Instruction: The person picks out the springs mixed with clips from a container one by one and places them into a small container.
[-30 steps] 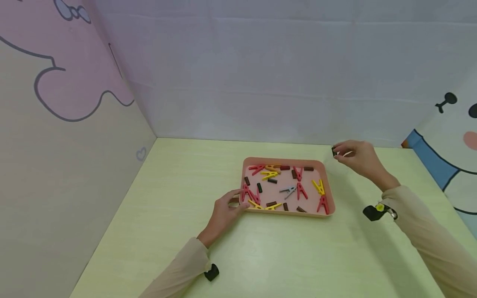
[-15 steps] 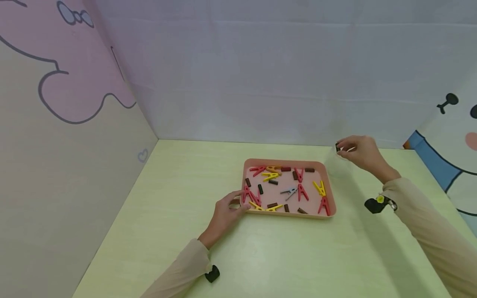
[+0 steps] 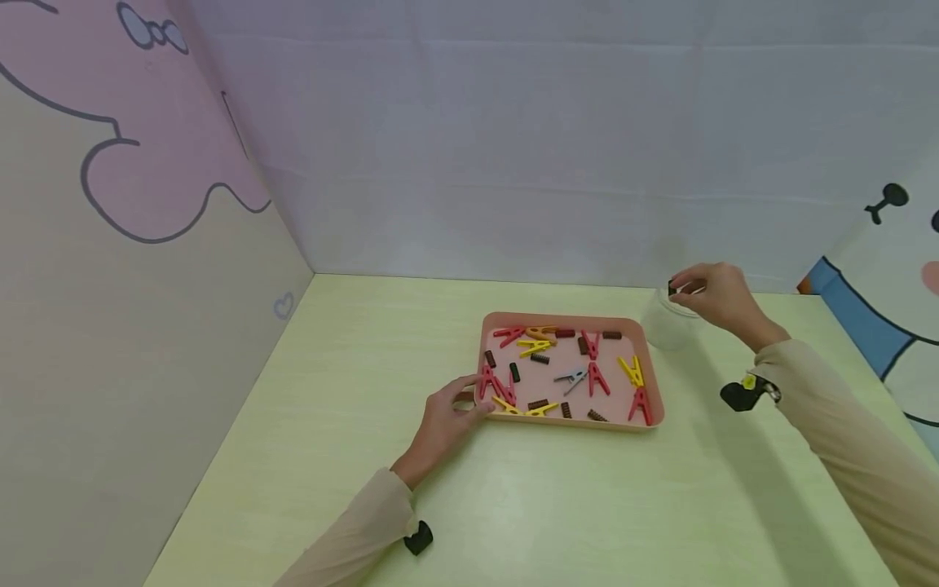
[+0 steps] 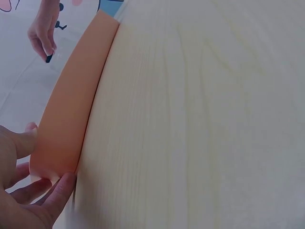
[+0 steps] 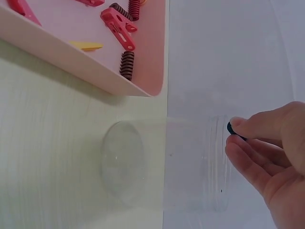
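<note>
My right hand (image 3: 719, 300) pinches a small dark green cylinder (image 5: 231, 128) between thumb and fingertips, right at the mouth of a clear jar (image 3: 667, 328). The jar stands upright and looks bare inside in the right wrist view. Left of it lies a pink tray (image 3: 572, 316) with red and yellow clothespins, one grey clothespin (image 3: 571, 377), dark springs (image 5: 127, 65) and small dark pieces. My left hand (image 3: 444, 416) grips the tray's near left corner, thumb and fingers around its wall (image 4: 69, 114). Whether the cylinder is a coiled spring cannot be told.
The pale green table (image 3: 381, 342) ends at a whitish wall (image 3: 469, 163) just behind the jar. Cartoon-printed panels (image 3: 176, 326) stand at left and right. A dark wrist camera (image 3: 741, 395) hangs from the right sleeve.
The right hand has moved slightly right and back with the dark green cylinder, onto the jar's mouth. The jar shows more clearly now. The left hand stays on the tray.
</note>
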`<state>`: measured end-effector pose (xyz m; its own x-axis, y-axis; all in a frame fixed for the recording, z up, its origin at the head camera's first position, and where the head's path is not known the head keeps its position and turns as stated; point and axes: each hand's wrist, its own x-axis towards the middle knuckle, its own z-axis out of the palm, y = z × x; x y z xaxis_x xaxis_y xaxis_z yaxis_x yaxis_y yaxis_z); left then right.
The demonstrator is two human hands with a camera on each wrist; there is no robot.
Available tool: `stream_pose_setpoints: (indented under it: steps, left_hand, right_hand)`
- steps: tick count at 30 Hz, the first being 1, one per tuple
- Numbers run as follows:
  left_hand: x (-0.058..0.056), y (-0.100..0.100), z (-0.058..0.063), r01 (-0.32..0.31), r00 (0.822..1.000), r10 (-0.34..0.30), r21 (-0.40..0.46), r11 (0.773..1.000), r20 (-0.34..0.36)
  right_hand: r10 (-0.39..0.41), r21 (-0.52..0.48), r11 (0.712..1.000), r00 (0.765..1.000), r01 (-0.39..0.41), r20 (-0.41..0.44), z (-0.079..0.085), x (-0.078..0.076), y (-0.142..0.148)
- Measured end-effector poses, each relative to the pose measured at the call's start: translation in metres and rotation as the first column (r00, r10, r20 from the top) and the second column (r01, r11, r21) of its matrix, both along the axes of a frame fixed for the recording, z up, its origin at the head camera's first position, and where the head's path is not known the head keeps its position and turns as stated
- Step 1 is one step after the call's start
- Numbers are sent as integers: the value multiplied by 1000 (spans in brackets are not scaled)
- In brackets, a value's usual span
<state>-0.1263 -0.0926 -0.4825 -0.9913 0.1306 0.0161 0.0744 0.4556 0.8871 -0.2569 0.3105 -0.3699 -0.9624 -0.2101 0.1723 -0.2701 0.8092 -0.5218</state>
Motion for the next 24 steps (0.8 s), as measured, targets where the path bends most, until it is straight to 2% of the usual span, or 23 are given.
stream_pose_setpoints:
  steps: [16,24]
  left_hand:
    - [0,-1,-2,0,1000,0,3,1000,-13]
    - [1,0,1,-3,1000,3,6,1000,-21]
  right_hand:
    - [9,19,1000,999,-10,48,-7,-5,-2]
    - [25,3,1000,1000,-25,3,-12,-4,3]
